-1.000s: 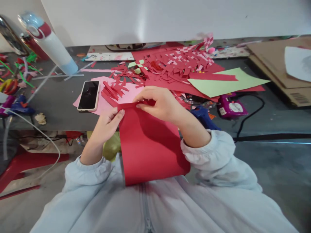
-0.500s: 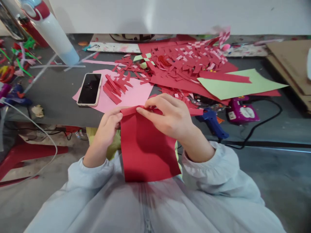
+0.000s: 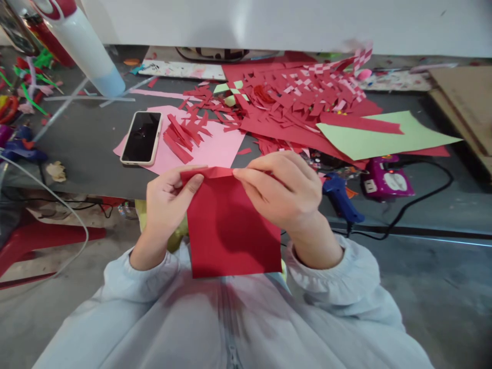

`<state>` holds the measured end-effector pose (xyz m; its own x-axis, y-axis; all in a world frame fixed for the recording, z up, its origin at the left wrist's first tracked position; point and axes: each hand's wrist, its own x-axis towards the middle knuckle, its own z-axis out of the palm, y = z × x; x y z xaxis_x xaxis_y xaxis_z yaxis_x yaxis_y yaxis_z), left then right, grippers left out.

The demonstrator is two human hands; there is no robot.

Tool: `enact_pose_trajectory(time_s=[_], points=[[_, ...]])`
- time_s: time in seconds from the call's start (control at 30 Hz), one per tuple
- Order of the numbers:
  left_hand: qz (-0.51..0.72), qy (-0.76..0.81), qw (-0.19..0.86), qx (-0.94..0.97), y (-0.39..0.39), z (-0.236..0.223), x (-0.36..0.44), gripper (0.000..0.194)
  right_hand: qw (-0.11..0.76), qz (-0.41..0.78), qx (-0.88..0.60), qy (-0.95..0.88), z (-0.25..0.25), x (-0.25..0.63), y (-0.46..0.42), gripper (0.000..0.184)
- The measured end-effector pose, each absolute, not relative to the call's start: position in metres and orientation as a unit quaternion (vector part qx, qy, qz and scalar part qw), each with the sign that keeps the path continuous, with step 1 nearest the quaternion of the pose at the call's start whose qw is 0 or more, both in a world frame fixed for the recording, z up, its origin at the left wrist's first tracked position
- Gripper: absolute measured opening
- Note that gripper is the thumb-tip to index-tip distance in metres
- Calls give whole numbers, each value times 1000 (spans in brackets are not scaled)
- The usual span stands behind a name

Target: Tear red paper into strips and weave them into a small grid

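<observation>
I hold a sheet of red paper (image 3: 230, 230) upright in front of my chest, its top edge folded over. My left hand (image 3: 169, 197) pinches the top left corner, thumb in front. My right hand (image 3: 286, 189) is closed on the top edge at the right, fingers pressed on the fold. The sheet hangs down over my pale blue jacket. Just beyond my hands lies the dark table (image 3: 88, 148) with a pink sheet (image 3: 215, 148) bearing cut red strips (image 3: 182, 136).
A phone (image 3: 141, 137) lies on the pink sheet's left. Further back is a heap of red strips and woven red-pink paper (image 3: 307, 97), a light green sheet (image 3: 384, 136), a blue glue gun (image 3: 340, 197), a purple device (image 3: 386, 179) with black cable, a white bottle (image 3: 82, 48), cardboard (image 3: 465, 97).
My hands have worked along the top fold and drawn the red sheet closer and higher; my right hand slid rightwards along the edge. The view tilted slightly down.
</observation>
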<state>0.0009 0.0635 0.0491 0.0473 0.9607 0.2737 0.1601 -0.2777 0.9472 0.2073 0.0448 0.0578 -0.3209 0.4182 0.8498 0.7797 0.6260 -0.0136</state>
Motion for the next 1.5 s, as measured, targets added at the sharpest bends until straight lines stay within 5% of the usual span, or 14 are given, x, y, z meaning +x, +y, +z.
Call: enact_pose_trajectory(time_s=[0.57, 0.87, 1.0, 1.3, 1.5], points=[[539, 490, 316, 608, 66, 49, -24, 10, 367, -174, -407, -818, 63, 244, 41, 11], [518, 487, 300, 636, 69, 53, -22, 13, 322, -196, -450, -809, 59, 258, 37, 24], [528, 468, 268, 656, 70, 58, -23, 11, 343, -59, -441, -827, 79, 263, 37, 6], [482, 432, 188, 738, 55, 71, -15, 16, 273, -4, -454, -848, 114, 219, 37, 31], [469, 399, 213, 759, 49, 74, -14, 23, 236, 72, -427, -870, 115, 210, 39, 27]])
